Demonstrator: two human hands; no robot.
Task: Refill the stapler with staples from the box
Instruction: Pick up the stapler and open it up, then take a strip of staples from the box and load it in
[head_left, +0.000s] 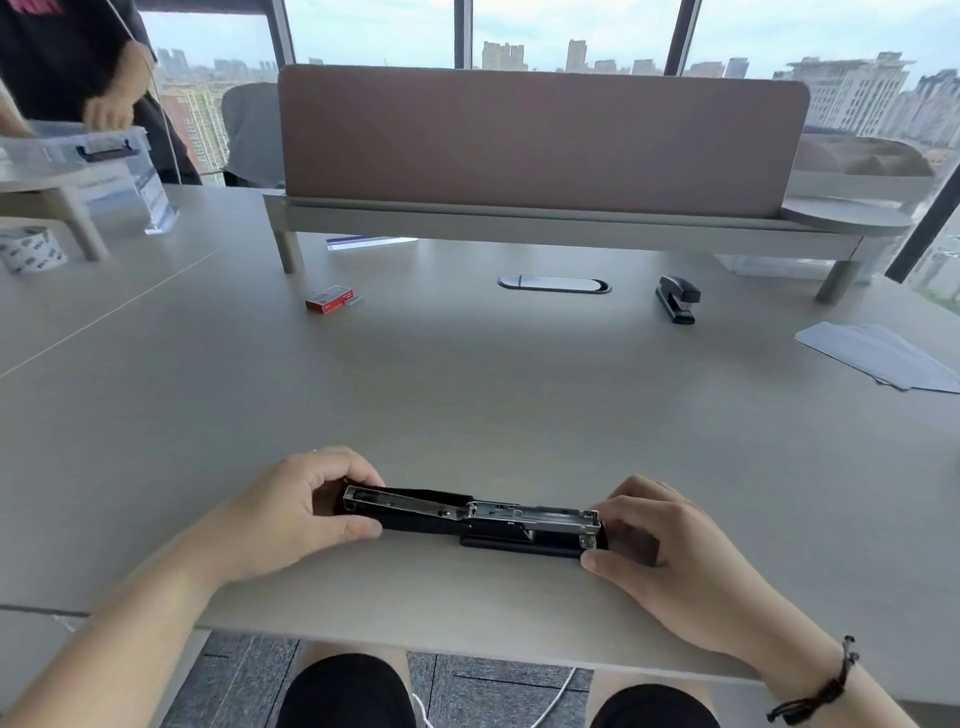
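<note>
A black stapler (470, 519) lies swung fully open and flat near the table's front edge, its metal staple channel facing up. My left hand (291, 512) grips the top arm at its left end. My right hand (647, 538) grips the base end on the right. The red staple box (327, 299) sits far back on the left of the table, partly open, with a strip of staples (355, 301) beside it. Both hands are well away from the box.
A second black stapler (677, 299), closed, stands at the back right. White papers (878, 358) lie at the right edge. A desk divider on a raised shelf (540, 156) spans the back. A tape roll (31, 249) and another person with a clear bin (78, 150) are far left.
</note>
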